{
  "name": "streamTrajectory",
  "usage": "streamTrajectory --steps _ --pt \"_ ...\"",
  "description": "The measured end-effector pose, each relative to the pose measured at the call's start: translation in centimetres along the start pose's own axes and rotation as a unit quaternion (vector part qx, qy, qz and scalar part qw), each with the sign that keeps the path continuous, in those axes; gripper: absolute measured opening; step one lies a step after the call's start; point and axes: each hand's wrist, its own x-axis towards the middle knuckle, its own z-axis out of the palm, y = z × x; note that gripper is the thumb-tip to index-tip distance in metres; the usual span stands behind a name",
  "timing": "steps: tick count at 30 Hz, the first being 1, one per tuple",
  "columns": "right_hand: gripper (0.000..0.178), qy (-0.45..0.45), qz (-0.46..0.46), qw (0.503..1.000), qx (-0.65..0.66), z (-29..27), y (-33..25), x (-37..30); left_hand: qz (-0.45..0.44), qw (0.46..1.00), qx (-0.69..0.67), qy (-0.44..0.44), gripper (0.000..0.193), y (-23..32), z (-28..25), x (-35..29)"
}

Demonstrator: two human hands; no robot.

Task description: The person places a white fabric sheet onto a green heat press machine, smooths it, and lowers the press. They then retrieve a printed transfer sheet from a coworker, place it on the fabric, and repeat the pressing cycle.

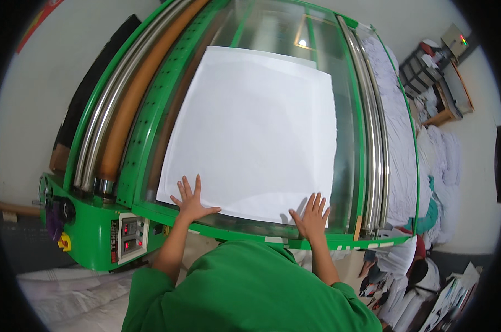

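Note:
A large white sheet [256, 133] lies flat on the glass top [344, 166] of a green-framed roller machine. My left hand [192, 203] rests on the sheet's near left corner with its fingers spread. Over the near right corner, my right hand [312, 217] also has its fingers apart and presses flat near the edge. Neither hand grips anything. Whether the sheet is paper or cloth, and whether it is one layer or several, I cannot tell.
Left of the glass run an orange-brown roller [145, 83] and metal bars. A control panel [132, 237] sits at the near left. Metal rollers [372, 144] line the right side, with pale fabric [397, 127] beyond. Bundled items [411, 282] lie at the lower right.

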Motion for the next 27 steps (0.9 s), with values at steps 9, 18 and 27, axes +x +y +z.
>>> streamTrajectory --steps 9,18,27 --pt "0.113 0.143 -0.143 0.978 -0.055 -2.2 -8.1 12.5 -0.048 0.998 -0.019 0.026 0.146 -0.7 -0.4 -1.5" --pt "0.117 0.105 -0.143 0.98 -0.093 -0.6 -8.5 15.8 -0.092 0.989 -0.072 0.086 0.121 -3.6 -0.3 -2.4" --pt "0.112 0.111 -0.173 0.975 -0.079 -1.4 -15.5 19.4 -0.127 0.963 -0.055 0.232 0.111 -7.0 -1.9 1.6"
